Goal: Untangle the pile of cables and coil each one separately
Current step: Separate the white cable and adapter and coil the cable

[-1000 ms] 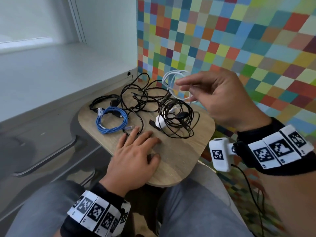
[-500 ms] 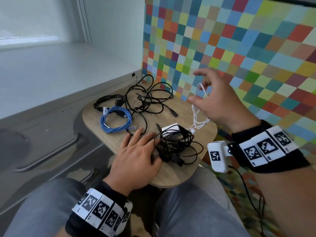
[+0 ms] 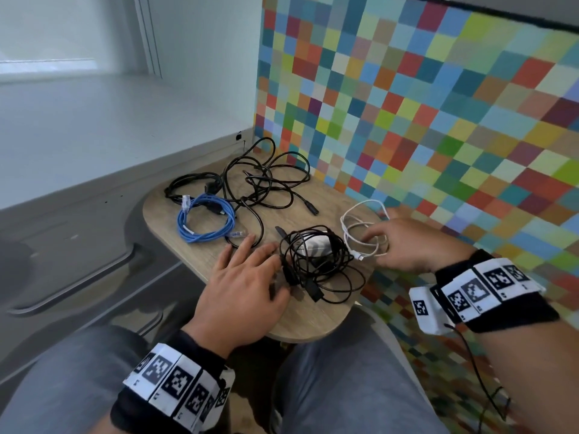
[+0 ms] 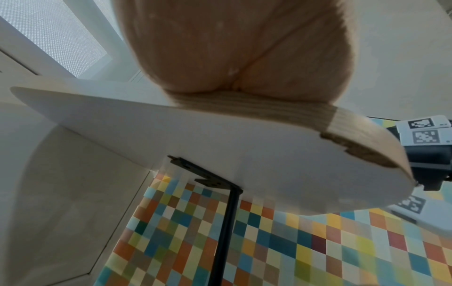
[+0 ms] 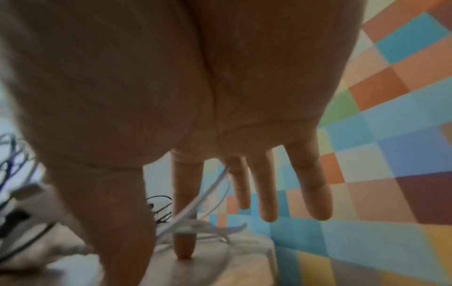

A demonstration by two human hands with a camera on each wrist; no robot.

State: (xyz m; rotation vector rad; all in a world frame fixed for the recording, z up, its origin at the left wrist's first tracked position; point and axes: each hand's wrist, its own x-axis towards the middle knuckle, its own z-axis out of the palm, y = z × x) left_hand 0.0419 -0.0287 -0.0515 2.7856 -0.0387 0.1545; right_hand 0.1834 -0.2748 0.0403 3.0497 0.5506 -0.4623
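A small wooden table carries the cables. A loose white cable lies at its right edge. My right hand rests over it with straight, spread fingers; the index tip presses the tabletop and the white cable crosses that finger. A black cable bundle wrapped round a white adapter sits in the middle front. My left hand lies flat beside it, fingers touching its left side. A blue coil, a black coil and tangled black cables lie further back.
A multicoloured checkered wall stands close behind and right of the table. A grey ledge runs along the left. My knees sit under the table's front edge, where the heel of my left hand rests.
My right hand brought the white cable down from the air onto the table's right side and straightened its fingers. The black bundle slid toward the front. My left hand stayed flat.
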